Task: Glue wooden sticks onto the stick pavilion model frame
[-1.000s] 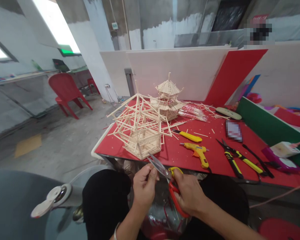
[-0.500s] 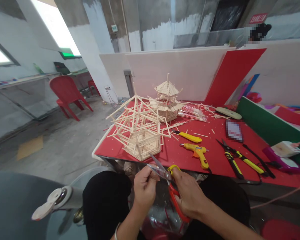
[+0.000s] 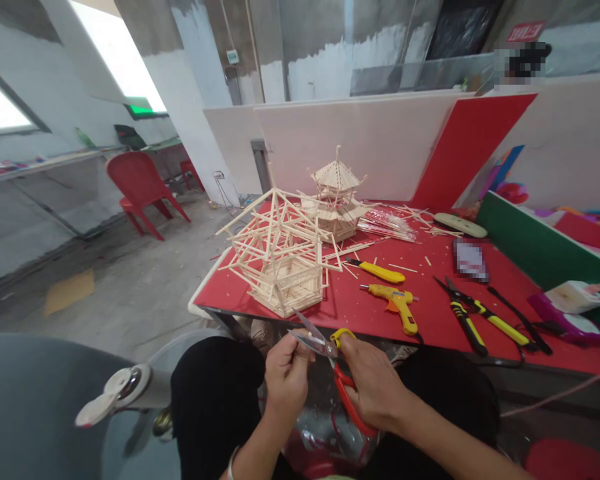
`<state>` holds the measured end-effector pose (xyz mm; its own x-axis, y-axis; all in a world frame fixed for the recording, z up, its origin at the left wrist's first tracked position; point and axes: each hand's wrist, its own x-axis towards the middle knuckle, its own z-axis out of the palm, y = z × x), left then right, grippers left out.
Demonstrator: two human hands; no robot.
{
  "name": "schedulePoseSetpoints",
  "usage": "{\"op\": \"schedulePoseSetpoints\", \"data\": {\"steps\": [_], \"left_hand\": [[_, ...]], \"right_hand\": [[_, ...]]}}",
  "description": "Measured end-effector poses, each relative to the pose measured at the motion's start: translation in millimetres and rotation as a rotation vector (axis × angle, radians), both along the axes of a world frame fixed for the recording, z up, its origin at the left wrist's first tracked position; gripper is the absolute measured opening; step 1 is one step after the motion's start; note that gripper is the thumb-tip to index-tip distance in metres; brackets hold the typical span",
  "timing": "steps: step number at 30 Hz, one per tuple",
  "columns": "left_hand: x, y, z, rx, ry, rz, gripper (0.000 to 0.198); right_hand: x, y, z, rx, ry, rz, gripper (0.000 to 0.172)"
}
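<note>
My right hand [image 3: 373, 383] grips scissors [image 3: 337, 363] with red and yellow handles, blades pointing up-left and slightly apart. My left hand [image 3: 286, 373] is pinched closed just at the blades, holding something thin that I cannot make out. Both hands hover over my lap, below the front edge of the red table [image 3: 350, 307]. On the table's near corner stands a stick-built pavilion frame [image 3: 280, 257], with a smaller finished stick pagoda [image 3: 336, 197] behind it.
A yellow glue gun [image 3: 397, 307], a yellow utility knife [image 3: 377, 270], yellow-handled pliers [image 3: 475, 320] and loose sticks lie on the table. A clear bag sits in my lap. White and red boards stand behind the table; a red chair [image 3: 135, 190] stands at the left.
The scissors blades have lowered and closed partly toward my left fingers. The view has shifted slightly; the hands stay in place over my lap.
</note>
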<state>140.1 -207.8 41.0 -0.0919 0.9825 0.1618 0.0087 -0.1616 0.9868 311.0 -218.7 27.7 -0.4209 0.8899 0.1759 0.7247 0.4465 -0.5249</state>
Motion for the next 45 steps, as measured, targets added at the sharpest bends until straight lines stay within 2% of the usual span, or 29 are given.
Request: {"op": "schedulePoseSetpoints", "data": {"steps": [3, 5, 9, 14, 19, 22, 23, 25, 26, 28, 30, 31, 33, 36, 38, 40, 42, 43, 45], "left_hand": [[-2, 0, 5.2, 0.018, 0.023, -0.033, 0.033], [-2, 0, 6.8, 0.017, 0.017, -0.041, 0.033], [-1, 1, 1.9, -0.021, -0.037, -0.05, 0.028], [-3, 3, -3.9, -0.057, -0.061, -0.1, 0.035], [-2, 3, -1.0, -0.055, -0.07, -0.092, 0.037], [2, 6, 4.6, -0.083, -0.181, -0.046, 0.028], [3, 7, 7.7, -0.088, -0.224, -0.028, 0.024], [5, 12, 15.3, -0.083, -0.289, 0.012, 0.021], [6, 15, 19.5, -0.079, -0.314, 0.031, 0.02], [8, 20, 27.1, -0.081, -0.369, 0.053, 0.019], [11, 23, 32.3, -0.105, -0.453, 0.046, 0.02], [13, 24, 34.0, -0.13, -0.504, 0.035, 0.021], [16, 25, 35.4, -0.197, -0.611, 0.023, 0.022], [17, 29, 34.6, -0.26, -0.744, 0.076, 0.023], [16, 32, 33.5, -0.263, -0.81, 0.135, 0.024], [15, 35, 32.9, -0.266, -0.862, 0.186, 0.023], [16, 38, 33.0, -0.278, -0.898, 0.217, 0.022], [17, 39, 33.4, -0.284, -0.91, 0.226, 0.021], [19, 41, 34.5, -0.289, -0.92, 0.236, 0.019]], "right_hand": [[-1, -1, 3.2, -0.092, 0.053, 0.053, 0.025], [-2, -2, 4.1, -0.098, 0.057, 0.05, 0.026], [0, -2, 4.3, -0.038, 0.017, -0.004, 0.025], [2, -2, 4.1, -0.095, -0.022, -0.013, 0.025], [-1, -2, 3.0, -0.051, -0.035, -0.028, 0.02], [7, 6, 14.0, 0.06, 0.017, -0.048, 0.012], [15, 11, 20.0, 0.115, 0.032, -0.12, 0.012], [42, 28, 33.4, 0.179, 0.028, -0.39, 0.024], [60, 40, 39.5, 0.171, 0.01, -0.572, 0.031], [103, 69, 47.7, 0.012, -0.162, -0.861, 0.048], [145, 100, 48.6, -0.064, -0.297, -0.995, 0.059], [162, 116, 46.8, -0.107, -0.313, -1.011, 0.06], [184, 141, 41.5, -0.153, -0.309, -0.963, 0.054], [186, 154, 35.2, -0.096, -0.273, -0.887, 0.038], [169, 141, 32.0, -0.013, -0.124, -0.844, 0.032], [140, 113, 27.7, 0.013, 0.176, -0.755, 0.032], [100, 78, 22.4, -0.101, 0.305, -0.636, 0.034], [78, 62, 20.0, -0.288, 0.453, -0.486, 0.033], [33, 40, 16.8, -0.595, 0.803, -0.328, 0.04]]}}
